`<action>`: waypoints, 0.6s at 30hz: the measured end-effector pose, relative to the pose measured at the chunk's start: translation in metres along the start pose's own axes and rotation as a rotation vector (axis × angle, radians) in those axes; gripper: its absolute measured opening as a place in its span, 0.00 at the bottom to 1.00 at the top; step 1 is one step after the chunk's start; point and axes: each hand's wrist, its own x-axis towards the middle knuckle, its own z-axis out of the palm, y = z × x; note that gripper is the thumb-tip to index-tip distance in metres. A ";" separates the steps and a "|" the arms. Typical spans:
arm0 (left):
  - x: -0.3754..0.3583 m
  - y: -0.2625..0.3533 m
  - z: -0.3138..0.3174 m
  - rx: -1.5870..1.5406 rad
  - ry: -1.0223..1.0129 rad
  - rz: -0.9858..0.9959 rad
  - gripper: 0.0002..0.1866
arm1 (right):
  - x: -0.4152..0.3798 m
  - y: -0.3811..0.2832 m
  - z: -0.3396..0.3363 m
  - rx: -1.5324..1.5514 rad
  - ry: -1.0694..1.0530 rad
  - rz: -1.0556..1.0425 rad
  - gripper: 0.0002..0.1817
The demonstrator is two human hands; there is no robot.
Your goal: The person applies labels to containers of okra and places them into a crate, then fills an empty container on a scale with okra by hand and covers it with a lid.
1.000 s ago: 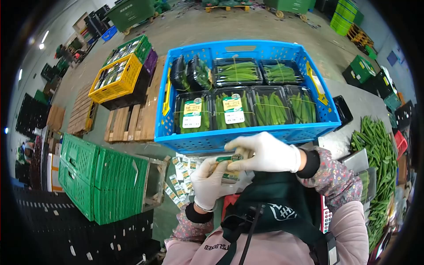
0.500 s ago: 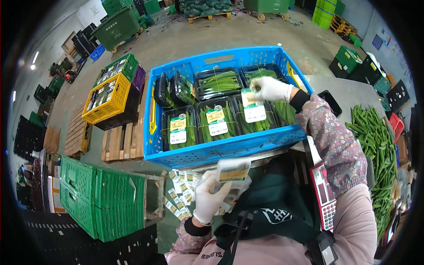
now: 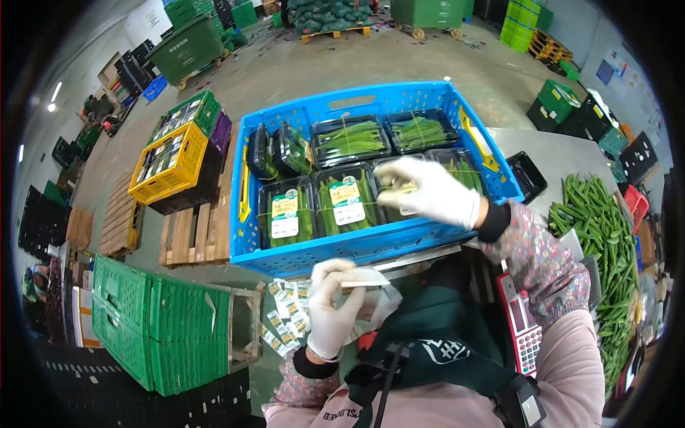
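My left hand, in a white glove, pinches a stack of printed label cards seen nearly edge-on below the crate. My gloved right hand is over the third black tray in the near row, its fingers bent on a label card that they mostly cover. This tray sits in a blue crate with several others, packed with long green vegetables and tied with thin bands. Two near-row trays carry label cards, on the left and in the middle.
A red scale is beside my body at the right, near a black tray and a heap of green vegetables. Loose labels lie below the crate. Stacked green crates and a yellow crate stand left.
My right hand has lowered the label card onto the third near tray, moving slightly left and down. My left hand has tilted its card stack from facing me to nearly edge-on.
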 end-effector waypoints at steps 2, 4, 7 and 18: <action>0.002 0.000 0.004 0.117 0.018 0.146 0.13 | -0.020 -0.026 0.005 0.006 -0.081 -0.075 0.29; -0.001 0.003 0.013 -0.131 0.097 -0.080 0.09 | -0.035 -0.044 0.013 0.102 -0.189 -0.114 0.35; -0.008 -0.003 0.018 -0.187 0.107 -0.198 0.07 | -0.051 -0.057 0.024 0.070 -0.284 -0.077 0.30; -0.013 0.006 0.026 -0.225 -0.033 -0.389 0.04 | 0.019 0.049 -0.088 -0.509 0.098 0.163 0.20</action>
